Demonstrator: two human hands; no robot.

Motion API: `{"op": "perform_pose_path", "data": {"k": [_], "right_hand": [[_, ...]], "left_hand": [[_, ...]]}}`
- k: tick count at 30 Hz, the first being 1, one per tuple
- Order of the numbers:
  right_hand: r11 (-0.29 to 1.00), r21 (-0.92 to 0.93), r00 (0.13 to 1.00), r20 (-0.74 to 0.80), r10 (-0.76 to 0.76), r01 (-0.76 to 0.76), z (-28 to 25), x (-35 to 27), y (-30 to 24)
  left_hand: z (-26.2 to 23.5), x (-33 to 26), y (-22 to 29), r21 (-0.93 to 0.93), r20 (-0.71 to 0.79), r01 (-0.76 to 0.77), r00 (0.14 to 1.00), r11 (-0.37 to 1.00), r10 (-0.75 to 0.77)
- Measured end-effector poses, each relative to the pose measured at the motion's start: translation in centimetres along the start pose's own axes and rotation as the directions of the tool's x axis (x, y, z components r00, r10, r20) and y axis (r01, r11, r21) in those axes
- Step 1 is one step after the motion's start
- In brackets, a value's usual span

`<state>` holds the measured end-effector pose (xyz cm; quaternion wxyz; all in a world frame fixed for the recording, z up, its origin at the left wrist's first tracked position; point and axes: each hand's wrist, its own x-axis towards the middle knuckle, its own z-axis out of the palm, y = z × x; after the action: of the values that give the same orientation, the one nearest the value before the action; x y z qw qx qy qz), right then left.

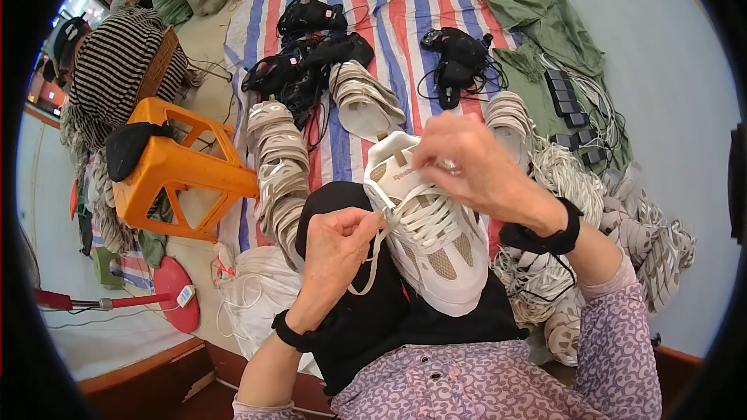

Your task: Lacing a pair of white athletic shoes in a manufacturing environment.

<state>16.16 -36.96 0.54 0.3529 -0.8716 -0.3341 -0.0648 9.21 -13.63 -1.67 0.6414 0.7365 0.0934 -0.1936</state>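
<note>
- My left hand point(338, 245) has its thumb and forefinger pinched together on a pale lace point(374, 264), beside the shoe's collar.
- The lace hangs in one curve below that pinch; its tip is too small to make out.
- My right hand point(471, 163) is curled over the tongue, fingertips bunched; I cannot tell whether they are clamped on lace, since my knuckles cover the spot.
- One white-and-beige shoe point(440, 264) sits on my lap, between my hands, toe toward me; my right hand hides part of its collar.
- I count two black wristbands point(289, 332) on me, one per wrist; a dark object point(529, 238) by the right one is hard to identify.
- Three stacks of pale shoe uppers stand ahead: one long left stack point(280, 159), partly behind my knee, one middle stack point(362, 101), and one right stack point(510, 128), partly behind my right hand. Their layers overlap too closely to count.
- Two clusters of black gear lie on the striped sheet point(381, 27), a left cluster point(311, 50) and a right cluster point(457, 62); the pieces in the left one merge.
- One orange stool point(167, 179) carries one black item point(134, 149) of unclear kind.
- One red round base point(179, 295) shows at left, its arm cut off by the dark rim.
</note>
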Motion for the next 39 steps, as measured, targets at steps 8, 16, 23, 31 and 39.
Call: {"op": "perform_pose_path", "data": {"k": [8, 16, 23, 31, 39], "right_hand": [[0.957, 0.281, 0.972, 0.237, 0.004, -0.073, 3.6, 1.6, 0.8], [0.858, 0.452, 0.868, 0.497, -0.013, -0.246, 2.9, 3.4, 1.5], [0.945, 0.299, 0.874, 0.485, -0.031, -0.132, 3.1, 3.1, 0.5], [0.931, -0.243, 0.95, 0.222, -0.222, 0.274, 2.2, 0.1, 4.5], [0.618, 0.672, 0.849, 0.03, 0.528, -0.408, -9.9, -0.4, 8.3]], "left_hand": [[1.0, 1.5, -2.1, 0.356, -0.098, -0.388, 0.889, 0.85, 0.447], [1.3, 1.7, -2.0, 0.487, -0.055, -0.391, 0.879, 0.781, 0.474], [0.4, 2.8, -3.2, 0.407, -0.029, -0.414, 0.885, 0.814, 0.465], [0.7, 2.0, -3.4, 0.346, -0.108, -0.464, 0.844, 0.815, 0.526], [0.4, 1.3, -2.0, 0.41, -0.139, -0.594, 0.71, 0.692, 0.691]]}}
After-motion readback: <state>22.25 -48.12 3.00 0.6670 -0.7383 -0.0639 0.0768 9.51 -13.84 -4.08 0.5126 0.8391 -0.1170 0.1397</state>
